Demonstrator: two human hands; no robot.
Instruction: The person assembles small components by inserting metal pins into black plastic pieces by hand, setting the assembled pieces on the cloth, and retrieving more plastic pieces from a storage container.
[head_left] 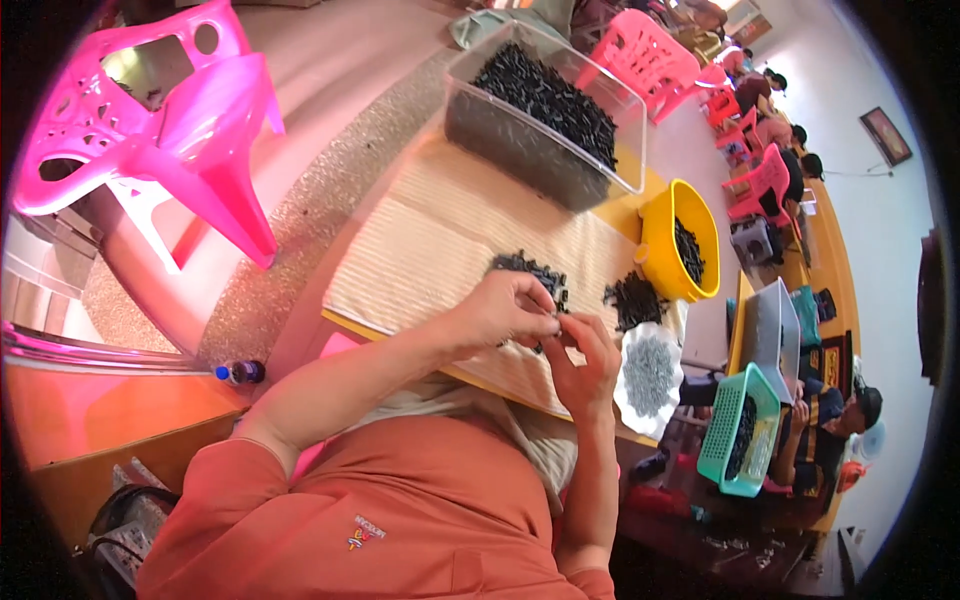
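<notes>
My left hand [507, 308] and my right hand [586, 362] meet fingertip to fingertip over the near part of the table. Both are closed in a pinch on something too small to make out. Just beyond my left hand lies a pile of small black parts [530, 268], partly hidden by that hand. A second black pile [636, 302] sits to the right, beyond my right hand. Beside my right hand stands a white scalloped dish [634, 420] holding many small silvery pieces [649, 370]. A ribbed cream cloth [400, 270] covers the tabletop under the piles.
A clear plastic bin [520, 150] full of black parts stands at the table's far end. A yellow tub [655, 240] with black parts is at the right edge. Further right are a green basket [715, 455] and a co-worker [825, 425]. A pink chair [190, 130] stands left.
</notes>
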